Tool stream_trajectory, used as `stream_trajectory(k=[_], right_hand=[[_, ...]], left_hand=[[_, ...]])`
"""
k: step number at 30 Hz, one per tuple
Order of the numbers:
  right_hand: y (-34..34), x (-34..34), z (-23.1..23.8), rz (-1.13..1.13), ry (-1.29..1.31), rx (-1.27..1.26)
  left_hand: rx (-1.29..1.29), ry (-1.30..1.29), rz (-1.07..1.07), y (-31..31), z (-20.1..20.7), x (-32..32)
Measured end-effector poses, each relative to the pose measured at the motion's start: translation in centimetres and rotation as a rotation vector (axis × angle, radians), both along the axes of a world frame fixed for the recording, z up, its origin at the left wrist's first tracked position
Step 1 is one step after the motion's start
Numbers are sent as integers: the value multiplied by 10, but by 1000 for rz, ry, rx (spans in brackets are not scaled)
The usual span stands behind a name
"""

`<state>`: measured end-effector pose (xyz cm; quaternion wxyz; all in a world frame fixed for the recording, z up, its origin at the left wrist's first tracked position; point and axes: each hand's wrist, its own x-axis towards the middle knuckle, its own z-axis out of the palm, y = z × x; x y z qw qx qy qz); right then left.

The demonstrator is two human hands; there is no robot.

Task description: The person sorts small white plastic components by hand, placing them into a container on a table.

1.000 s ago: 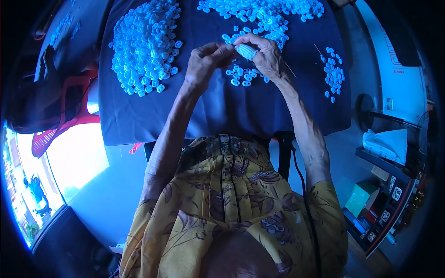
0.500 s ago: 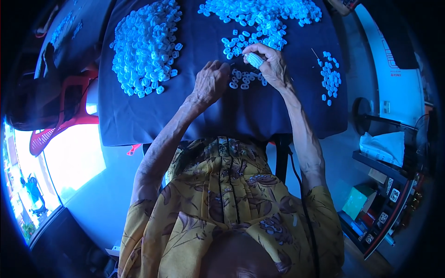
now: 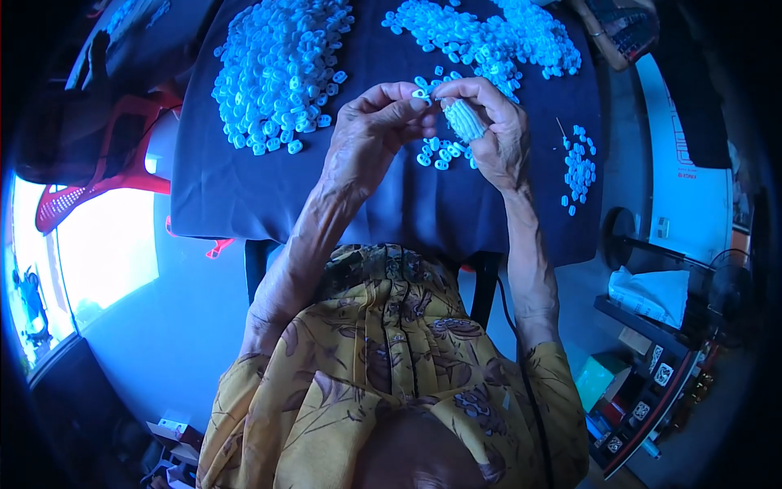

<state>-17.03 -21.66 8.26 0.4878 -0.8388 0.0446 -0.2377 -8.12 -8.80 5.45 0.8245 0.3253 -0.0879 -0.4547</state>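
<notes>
My left hand (image 3: 371,130) pinches a small pale piece with holes in it (image 3: 420,94) between thumb and fingertips. Close beside it, my right hand (image 3: 503,130) is closed around a ribbed, pale bundle (image 3: 465,122) that looks like many such pieces stacked in rows. The fingertips of both hands almost meet; whether a thread or needle runs between them is too small to tell. Beneath the hands lies a small group of loose two-holed oval pieces (image 3: 442,152), partly hidden by the right hand.
A dark cloth covers the table (image 3: 269,191). Large heaps of pale pieces lie at the left (image 3: 269,77) and far right (image 3: 538,41), with a smaller scatter (image 3: 579,167) at the right beside a thin stick (image 3: 560,126). Another person's arm (image 3: 607,41) shows at the far right corner.
My left hand has risen from the loose pieces on the cloth toward my right hand, now with a piece at its fingertips. The right hand still holds the ribbed bundle. The whole view has shifted slightly.
</notes>
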Motion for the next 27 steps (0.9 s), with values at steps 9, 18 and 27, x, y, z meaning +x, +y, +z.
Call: stream_trajectory(k=[9,18,27], right_hand=[[3,0,11,59,-29,-61],[2,-1,12,92,-15,-36],[5,-3,21,54,18,-184]], left_hand=[[25,-105,78,7,8,-7],[10,-187,94,9,12,-10],[29,-232,110,9,14,-11]])
